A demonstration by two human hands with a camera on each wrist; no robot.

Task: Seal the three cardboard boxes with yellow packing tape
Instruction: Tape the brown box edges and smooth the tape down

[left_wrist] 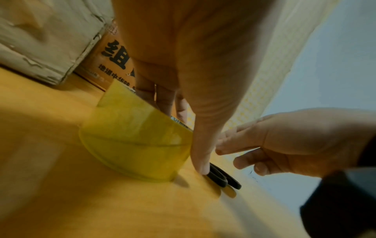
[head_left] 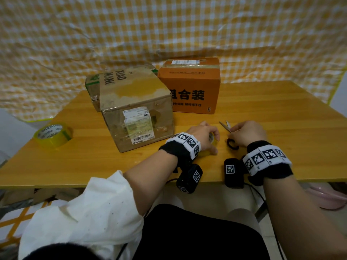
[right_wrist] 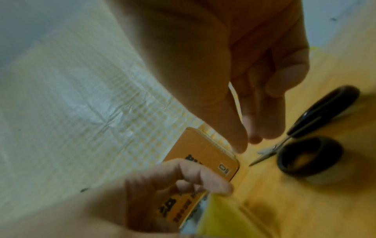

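On the wooden table (head_left: 281, 128) a worn brown box (head_left: 135, 102) stands in front, an orange printed box (head_left: 191, 85) behind it to the right, and a third box (head_left: 92, 89) half hidden at back left. My left hand (head_left: 202, 136) grips a yellow tape roll (left_wrist: 138, 149) standing flat on the table, thumb on the near side, fingers on the far side. Black-handled scissors (head_left: 225, 126) lie just right of the roll. My right hand (head_left: 247, 133) hovers over the scissors (right_wrist: 305, 125), its fingertips (right_wrist: 254, 138) by the blades and holding nothing.
A second yellow tape roll (head_left: 53, 135) lies near the table's left edge. A yellow-and-white checked cloth (head_left: 169, 34) hangs behind the boxes. Bare tabletop stretches right of the orange box and along the front edge.
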